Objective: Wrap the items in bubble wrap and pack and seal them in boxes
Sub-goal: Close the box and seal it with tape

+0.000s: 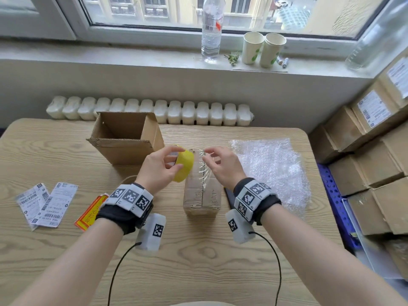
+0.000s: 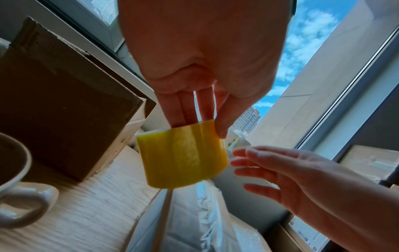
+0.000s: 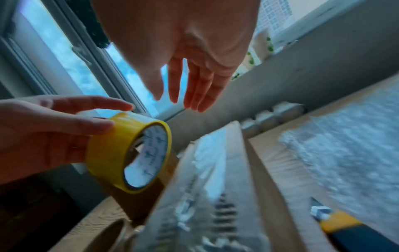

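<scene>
My left hand (image 1: 176, 160) grips a yellow roll of tape (image 1: 183, 166), fingers through its core and thumb on the outside; the same roll of tape (image 2: 183, 156) fills the middle of the left wrist view. It hangs over the far end of a closed cardboard box (image 1: 202, 196) that has a wrinkled strip of clear tape (image 1: 202, 171) along its top seam. My right hand (image 1: 208, 157) hovers just right of the roll with relaxed fingers (image 3: 194, 95), holding nothing. An open, empty cardboard box (image 1: 123, 138) stands behind on the left. Sheets of bubble wrap (image 1: 272, 166) lie to the right.
Shipping labels (image 1: 46, 204) and a red-and-yellow sticker (image 1: 91, 212) lie at the left on the wooden table (image 1: 198, 261). A utility knife (image 3: 345, 226) lies right of the closed box. A white mug (image 2: 15, 201) sits by my left wrist. Stacked cartons (image 1: 373, 155) line the right.
</scene>
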### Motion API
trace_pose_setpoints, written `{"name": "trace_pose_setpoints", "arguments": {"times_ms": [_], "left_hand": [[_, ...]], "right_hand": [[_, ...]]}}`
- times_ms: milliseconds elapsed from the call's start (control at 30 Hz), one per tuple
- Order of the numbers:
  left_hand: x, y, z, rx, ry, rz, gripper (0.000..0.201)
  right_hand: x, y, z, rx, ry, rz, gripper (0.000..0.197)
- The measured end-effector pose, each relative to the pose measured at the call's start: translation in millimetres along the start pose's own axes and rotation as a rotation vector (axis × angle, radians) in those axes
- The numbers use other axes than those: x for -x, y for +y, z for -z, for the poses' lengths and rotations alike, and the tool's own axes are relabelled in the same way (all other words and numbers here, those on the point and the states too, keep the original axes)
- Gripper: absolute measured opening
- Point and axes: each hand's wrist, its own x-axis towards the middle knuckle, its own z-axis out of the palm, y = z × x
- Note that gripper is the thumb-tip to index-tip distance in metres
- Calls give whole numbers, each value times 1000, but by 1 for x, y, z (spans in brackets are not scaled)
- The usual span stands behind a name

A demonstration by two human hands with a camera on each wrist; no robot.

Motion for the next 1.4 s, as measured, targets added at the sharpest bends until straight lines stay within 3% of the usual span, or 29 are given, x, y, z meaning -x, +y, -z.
{"name": "trace_pose_setpoints", "arguments": {"times_ms": [133,300,600,967,1200,1300,1400], "left_hand": [[9,19,1,74,-114,-77,32],[20,32,4,131,-196,-85,35],[32,37,2,267,-197,-6,29],[35,34,17,112,-299,-12,26],[30,33,25,121,-325,-32,24],[30,26,23,178,-349,-8,25],[27,21,18,207,-323,2,25]], "right_hand": [[-1,-20,-11,-49,-102,58,35],[11,-29,-10,-306,5,12,23],[29,-37,-11,-391,132,28,12],[32,-43,-1,-95,37,123,11],[43,-50,-13,377,265,427,13],[47,-50,-18,499,240,414,7],[51,-51,-17,413,201,350,4]]}}
